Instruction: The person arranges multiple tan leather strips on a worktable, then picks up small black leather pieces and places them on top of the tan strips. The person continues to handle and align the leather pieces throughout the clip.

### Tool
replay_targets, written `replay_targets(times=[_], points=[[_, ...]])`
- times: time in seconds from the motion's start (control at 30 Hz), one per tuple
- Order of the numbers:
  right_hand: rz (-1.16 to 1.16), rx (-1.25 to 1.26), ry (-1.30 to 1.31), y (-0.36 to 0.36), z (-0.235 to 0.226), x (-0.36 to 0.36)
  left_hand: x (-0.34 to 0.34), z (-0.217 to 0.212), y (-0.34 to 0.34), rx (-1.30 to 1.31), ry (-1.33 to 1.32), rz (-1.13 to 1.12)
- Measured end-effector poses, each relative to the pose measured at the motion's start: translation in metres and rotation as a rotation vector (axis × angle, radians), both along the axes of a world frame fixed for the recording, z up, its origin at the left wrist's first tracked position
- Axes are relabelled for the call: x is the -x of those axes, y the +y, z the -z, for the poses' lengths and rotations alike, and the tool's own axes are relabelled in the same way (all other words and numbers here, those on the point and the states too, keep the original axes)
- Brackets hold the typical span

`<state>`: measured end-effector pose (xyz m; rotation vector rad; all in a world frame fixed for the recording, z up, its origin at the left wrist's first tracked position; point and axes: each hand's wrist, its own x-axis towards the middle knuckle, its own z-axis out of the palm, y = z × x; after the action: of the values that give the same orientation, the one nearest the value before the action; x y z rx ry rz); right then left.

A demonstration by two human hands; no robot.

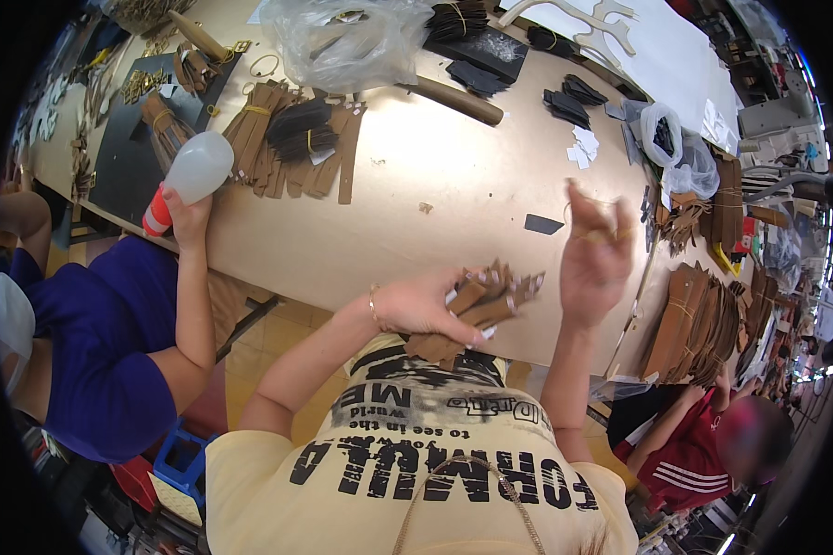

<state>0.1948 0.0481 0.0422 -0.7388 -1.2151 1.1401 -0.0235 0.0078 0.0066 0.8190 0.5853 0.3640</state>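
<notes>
My left hand (418,305) is closed round a bundle of brown leather strips (491,301) at the table's near edge. Small pale tips show at the strips' far ends, and their lower ends hang past the edge. To the right, my right hand (602,254) is raised above the table, apart from the bundle. Its fingers are smeared by motion. A thin yellowish line, perhaps a rubber band, crosses them; whether they grip it is unclear. A small dark grey piece (543,224) lies on the table left of that hand.
Banded brown strips (261,125) and black strips (303,129) lie at the left, near a clear plastic bag (342,42) and a wooden rod (453,100). More brown strips (685,319) lie at the right. A co-worker's hand (190,217) holds a white and red bottle (194,171).
</notes>
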Motion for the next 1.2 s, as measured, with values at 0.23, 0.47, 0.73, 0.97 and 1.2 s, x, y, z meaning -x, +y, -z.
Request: replay_targets(times=[0.23,0.47,0.73,0.97,1.2], points=[[-0.491,0.472,0.354,-0.004,-0.014,-0.026,-0.012,-0.029,-0.029,-0.426,0.165,-0.099],[-0.85,0.182,-0.7,-0.008,-0.033,-0.016,-0.017,-0.005,-0.043,-0.462,0.105,-0.073],[-1.011,0.199,-0.699,0.01,-0.006,-0.022,-0.007,0.01,-0.057,-0.163,0.104,-0.056],[-0.552,0.856,-0.204,-0.06,0.023,-0.013,-0.011,0.021,-0.066,-0.03,0.209,-0.385],[-0.422,0.841,-0.225,-0.083,0.043,0.009,0.003,0.028,-0.074,0.281,-0.089,-0.275]])
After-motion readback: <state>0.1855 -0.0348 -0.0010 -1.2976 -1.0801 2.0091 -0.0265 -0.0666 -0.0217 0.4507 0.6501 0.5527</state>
